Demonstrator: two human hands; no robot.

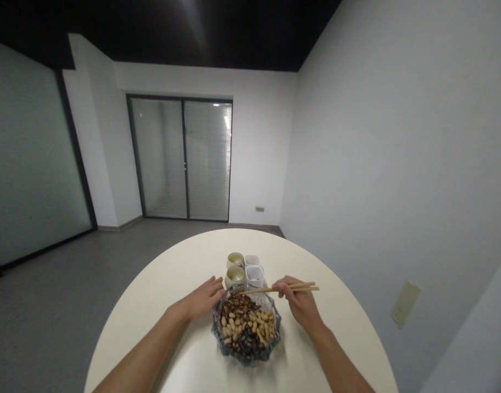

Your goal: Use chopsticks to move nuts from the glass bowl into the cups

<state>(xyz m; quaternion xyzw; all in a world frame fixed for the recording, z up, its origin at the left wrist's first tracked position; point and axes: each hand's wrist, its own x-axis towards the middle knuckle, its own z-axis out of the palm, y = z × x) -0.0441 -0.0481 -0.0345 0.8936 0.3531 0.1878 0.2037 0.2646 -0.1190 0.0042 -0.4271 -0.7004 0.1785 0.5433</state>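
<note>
My right hand is closed around a pair of wooden chopsticks. Their tips reach left to the far rim of a glass bowl, over a heap of brown-and-black seeds. Pale nuts in shells, which look like peanuts and pistachios, lie in the middle, and dark seeds fill the near side. Fingers stretched out, my left hand rests at the bowl's far left rim, seemingly touching it. Whether anything is between the chopstick tips is too small to tell.
Just beyond the bowl stand two greenish cups on the left and two small white square containers on the right. All sit on a round cream table. A white wall runs along the right side.
</note>
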